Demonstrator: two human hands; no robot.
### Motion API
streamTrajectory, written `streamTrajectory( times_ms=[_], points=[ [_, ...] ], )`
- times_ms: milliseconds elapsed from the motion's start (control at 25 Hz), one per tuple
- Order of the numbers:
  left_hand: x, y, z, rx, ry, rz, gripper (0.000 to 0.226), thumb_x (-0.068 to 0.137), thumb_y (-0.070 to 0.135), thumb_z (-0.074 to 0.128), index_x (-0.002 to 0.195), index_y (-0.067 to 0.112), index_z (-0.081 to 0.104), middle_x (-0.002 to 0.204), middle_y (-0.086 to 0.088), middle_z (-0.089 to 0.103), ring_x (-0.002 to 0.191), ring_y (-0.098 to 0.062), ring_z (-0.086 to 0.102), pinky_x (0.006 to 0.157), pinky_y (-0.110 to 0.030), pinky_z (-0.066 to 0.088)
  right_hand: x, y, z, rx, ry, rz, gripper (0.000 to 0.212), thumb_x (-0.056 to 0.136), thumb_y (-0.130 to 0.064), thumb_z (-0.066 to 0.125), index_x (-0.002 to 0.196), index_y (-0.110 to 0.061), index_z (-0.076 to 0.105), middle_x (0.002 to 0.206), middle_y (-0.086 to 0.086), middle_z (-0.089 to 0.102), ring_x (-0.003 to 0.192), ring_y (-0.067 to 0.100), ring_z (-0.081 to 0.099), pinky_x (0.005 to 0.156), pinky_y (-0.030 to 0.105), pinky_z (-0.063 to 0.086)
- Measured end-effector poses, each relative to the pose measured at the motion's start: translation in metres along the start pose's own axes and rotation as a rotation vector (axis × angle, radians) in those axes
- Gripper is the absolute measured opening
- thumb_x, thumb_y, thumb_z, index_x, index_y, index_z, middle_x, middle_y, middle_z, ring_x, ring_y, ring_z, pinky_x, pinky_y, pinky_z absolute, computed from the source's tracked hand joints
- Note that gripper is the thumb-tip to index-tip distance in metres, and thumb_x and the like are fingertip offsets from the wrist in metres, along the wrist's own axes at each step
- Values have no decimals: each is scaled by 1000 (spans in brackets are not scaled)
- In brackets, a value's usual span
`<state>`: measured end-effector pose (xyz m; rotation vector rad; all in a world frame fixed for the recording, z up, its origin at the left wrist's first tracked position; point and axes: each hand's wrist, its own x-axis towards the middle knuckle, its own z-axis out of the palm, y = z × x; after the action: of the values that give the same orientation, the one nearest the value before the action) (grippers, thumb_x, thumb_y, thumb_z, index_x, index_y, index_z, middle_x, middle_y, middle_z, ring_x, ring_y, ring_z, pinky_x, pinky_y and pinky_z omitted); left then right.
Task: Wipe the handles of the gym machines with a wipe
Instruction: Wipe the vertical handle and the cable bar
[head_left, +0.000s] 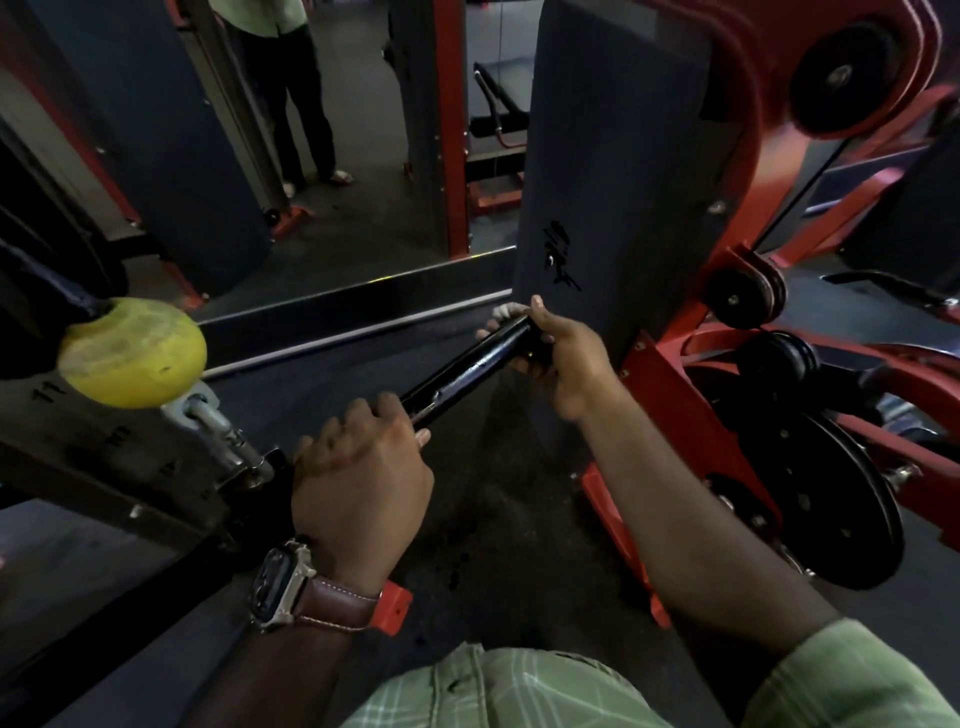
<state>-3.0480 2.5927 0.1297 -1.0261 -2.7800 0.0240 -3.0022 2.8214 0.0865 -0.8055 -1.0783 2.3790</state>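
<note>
Wiping is under way. The right hand (558, 358) clamps a white wipe (506, 312) around the far end of the black handle (467, 369) (1 o'clock of centre). The left hand (361, 467) grips the near end, which is judged unwiped.

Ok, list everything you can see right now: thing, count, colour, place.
Bar handle: one, glossy black, centre, running diagonally between both hands.
Wipe: one, whitish, bunched at the bar's far end under the right fingers.
Ball stopper: one, yellow, left, above a metal link.
Machine frame: red, right, with black pulleys.
Shroud panel: one, dark grey, upright behind the bar.
Mirror: ahead, reflecting a standing person.
Watch: one, brown strap, left wrist.
Left hand: grips the bar's near end.
Right hand: holds the wipe on the bar.
</note>
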Motion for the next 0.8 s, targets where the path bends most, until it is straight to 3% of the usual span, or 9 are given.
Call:
streamTrajectory(
  times_ms=[80, 160, 240, 360, 600, 720, 800],
  points=[
    [1, -1, 1, -28, 19, 5, 23, 75, 24, 73, 91, 10, 63, 79, -11, 63, 72, -31, 64, 63, -37, 45, -7, 6, 4, 325, 84, 73, 40, 101, -24, 51, 130, 3, 57, 120, 22, 69, 111, 34, 68, 89, 34, 56],
    [1, 1, 1, -61, 29, 8, 23, 77, 25, 71, 93, 11, 62, 80, -10, 62, 73, -30, 63, 64, -37, 45, -17, 10, 14, 473, 221, 64, 30, 100, -16, 53, 125, -2, 63, 120, 21, 69, 106, 29, 70, 102, 39, 52],
    [2, 4, 0, -78, 37, 2, 25, 81, 29, 67, 98, 12, 61, 83, -9, 62, 74, -27, 62, 65, -36, 44, -34, 11, 27, 469, 305, 52, 17, 100, -7, 53, 106, -3, 69, 109, 16, 72, 96, 24, 71, 102, 38, 52],
    [5, 7, -2, -98, 87, -26, 31, 86, 32, 64, 108, 10, 61, 89, -11, 63, 76, -29, 63, 65, -37, 47, -59, 12, 39, 407, 259, 25, 16, 99, -2, 53, 95, 1, 69, 91, 16, 75, 89, 25, 73, 89, 39, 59],
    [1, 3, 2, -136, 148, 24, 47, 88, 37, 64, 123, 6, 59, 102, -16, 65, 93, -35, 63, 77, -44, 48, -90, 36, 36, 307, 198, 25, 24, 100, -2, 50, 111, -2, 72, 113, 16, 73, 100, 26, 73, 97, 38, 55],
    [-4, -4, 1, -270, 185, 138, 49, 86, 38, 66, 125, 9, 57, 112, -13, 62, 106, -33, 56, 85, -46, 48, -107, 62, 38, 182, 230, 10, 24, 99, -10, 56, 116, -11, 73, 106, 10, 74, 88, 16, 72, 75, 30, 56],
    [-9, -10, -1, -353, 219, 240, 45, 85, 37, 66, 121, 11, 58, 115, -10, 60, 110, -31, 53, 85, -46, 50, -119, 77, 45, 203, 252, -14, 22, 98, -12, 60, 114, -13, 74, 102, 9, 74, 87, 15, 70, 74, 30, 56]
  ],
)
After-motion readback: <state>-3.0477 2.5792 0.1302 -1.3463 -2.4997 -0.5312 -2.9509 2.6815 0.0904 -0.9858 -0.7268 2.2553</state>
